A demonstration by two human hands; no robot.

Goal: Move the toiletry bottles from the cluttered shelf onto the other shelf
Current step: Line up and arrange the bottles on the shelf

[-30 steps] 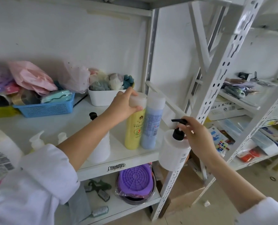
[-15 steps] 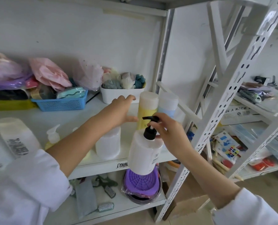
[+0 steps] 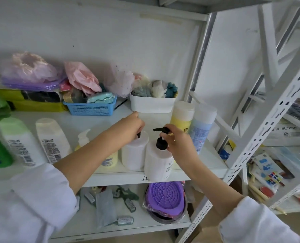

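The right hand (image 3: 178,144) pinches the black pump of a white pump bottle (image 3: 158,161) at the front edge of the shelf (image 3: 210,165), its base overhanging the lip. Just left of that bottle, the left hand (image 3: 128,128) curls its grip round the black top of a second white bottle (image 3: 134,153). Behind and right stand a yellow bottle (image 3: 181,117) and a blue bottle (image 3: 202,127), touching
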